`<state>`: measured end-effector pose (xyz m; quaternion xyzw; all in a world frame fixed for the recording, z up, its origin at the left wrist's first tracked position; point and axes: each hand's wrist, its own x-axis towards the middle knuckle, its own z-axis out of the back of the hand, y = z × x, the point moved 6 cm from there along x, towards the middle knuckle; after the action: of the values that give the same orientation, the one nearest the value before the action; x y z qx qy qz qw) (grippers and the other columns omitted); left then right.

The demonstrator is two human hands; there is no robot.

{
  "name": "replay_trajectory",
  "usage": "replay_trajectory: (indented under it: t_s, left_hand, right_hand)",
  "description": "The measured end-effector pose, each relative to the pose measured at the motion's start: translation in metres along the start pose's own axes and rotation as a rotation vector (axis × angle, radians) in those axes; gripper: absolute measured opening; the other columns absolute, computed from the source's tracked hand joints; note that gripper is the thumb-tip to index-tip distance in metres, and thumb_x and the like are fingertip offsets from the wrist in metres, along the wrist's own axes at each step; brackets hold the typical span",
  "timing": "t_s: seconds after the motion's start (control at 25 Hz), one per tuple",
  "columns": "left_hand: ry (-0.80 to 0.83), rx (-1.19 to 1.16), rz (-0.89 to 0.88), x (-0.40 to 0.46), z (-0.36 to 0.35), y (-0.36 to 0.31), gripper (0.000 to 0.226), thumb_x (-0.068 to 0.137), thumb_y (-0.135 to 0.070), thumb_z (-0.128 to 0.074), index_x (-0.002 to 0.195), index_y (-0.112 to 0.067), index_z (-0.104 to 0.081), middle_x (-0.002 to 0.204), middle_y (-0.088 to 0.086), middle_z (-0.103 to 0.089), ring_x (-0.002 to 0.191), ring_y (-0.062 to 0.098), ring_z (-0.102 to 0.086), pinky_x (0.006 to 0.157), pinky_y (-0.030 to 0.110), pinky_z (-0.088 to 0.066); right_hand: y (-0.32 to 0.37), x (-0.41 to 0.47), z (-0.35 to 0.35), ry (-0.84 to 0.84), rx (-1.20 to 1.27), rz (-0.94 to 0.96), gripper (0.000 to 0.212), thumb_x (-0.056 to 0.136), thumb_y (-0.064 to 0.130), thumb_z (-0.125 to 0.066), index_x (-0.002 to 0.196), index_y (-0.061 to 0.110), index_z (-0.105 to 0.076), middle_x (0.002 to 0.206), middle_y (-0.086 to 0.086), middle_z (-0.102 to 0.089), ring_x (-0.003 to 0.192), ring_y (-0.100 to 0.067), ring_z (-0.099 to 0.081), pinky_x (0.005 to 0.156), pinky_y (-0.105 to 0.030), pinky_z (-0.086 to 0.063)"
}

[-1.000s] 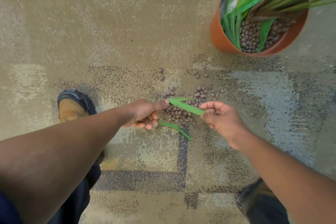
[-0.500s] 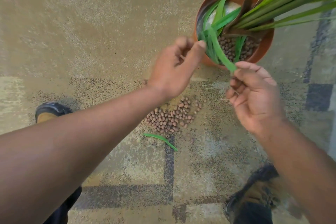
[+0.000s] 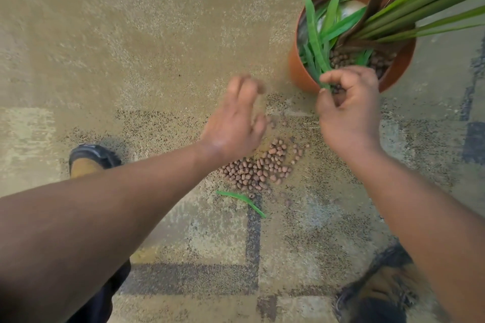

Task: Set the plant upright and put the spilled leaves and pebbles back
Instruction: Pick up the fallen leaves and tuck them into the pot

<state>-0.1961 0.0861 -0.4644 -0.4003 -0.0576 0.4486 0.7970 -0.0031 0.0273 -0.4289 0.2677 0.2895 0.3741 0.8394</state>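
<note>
The right hand (image 3: pixel 346 110) pinches a green leaf (image 3: pixel 315 42) at the rim of the upright pot (image 3: pixel 299 71); the left hand (image 3: pixel 236 123), blurred, spreads loose fingers holding nothing; pebbles (image 3: pixel 259 168) and another leaf (image 3: pixel 241 200) lie on the carpet (image 3: pixel 131 34).

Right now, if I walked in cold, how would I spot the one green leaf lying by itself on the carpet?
Start at the orange pot, then drop to the heap of brown pebbles spilled on the carpet. Just below that heap lies the loose leaf, thin, curved and bright green, flat on the floor away from both hands.
</note>
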Motion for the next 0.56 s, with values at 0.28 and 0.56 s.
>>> replay_trajectory:
  t_s: [0.28,0.56]
  left_hand:
    - [0.321,0.142,0.460,-0.057,-0.036,0.084,0.026,0.091,-0.002,-0.066,0.106,-0.023,-0.066,0.117,-0.005,-0.055,0.097,0.016,-0.060,0.065,0.012,-0.049]
    - [0.468,0.282,0.311,-0.071,-0.052,0.077,0.042,0.085,0.005,-0.067,0.118,-0.021,-0.071,0.126,-0.003,-0.053,0.115,0.018,-0.057,0.097,0.027,-0.055]
  right_hand:
    - [-0.036,-0.043,-0.067,0.567,-0.356,0.006,0.032,0.095,0.016,-0.066,0.125,0.029,-0.065,0.141,0.007,-0.053,0.109,-0.010,-0.064,0.094,-0.032,-0.059]
    - [-0.046,-0.083,-0.138,0.914,-0.753,0.309,0.069,0.087,0.006,-0.066,0.150,0.029,-0.047,0.172,0.002,-0.011,0.157,-0.032,-0.017,0.122,-0.061,-0.014]
